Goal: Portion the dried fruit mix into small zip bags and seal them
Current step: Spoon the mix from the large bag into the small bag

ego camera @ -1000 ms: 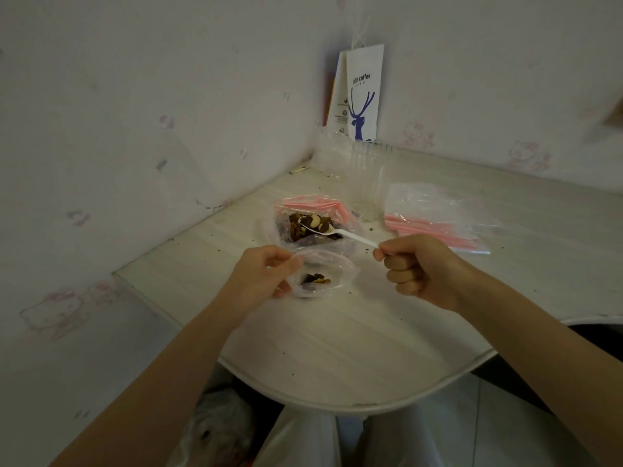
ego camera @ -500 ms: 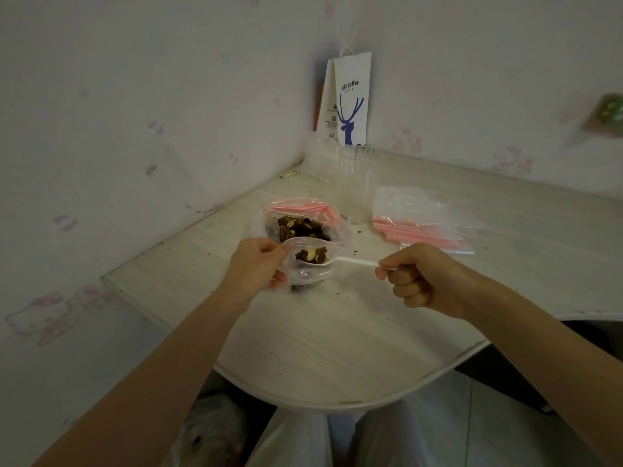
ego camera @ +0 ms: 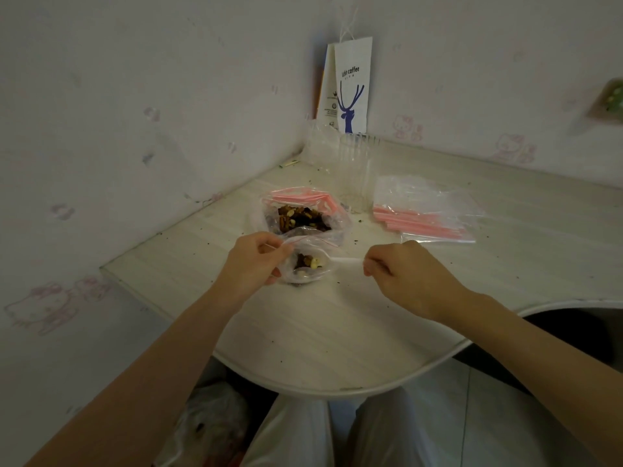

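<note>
At your left, your left hand pinches the rim of the small zip bag, fingers curled, holding its mouth open low over the desk. Just behind it slumps the larger bag of dried fruit mix: crinkly clear film, pink zip strip. The white plastic spoon has its bowl inside the small bag, among a few brown pieces and pale nuts. Your right hand pinches the handle end, fingers curled. Far right lies a flat, glossy, pink-striped stack of empty zip bags. Judgement: early going, with one bag part-filled, none visibly sealed and plenty left.
</note>
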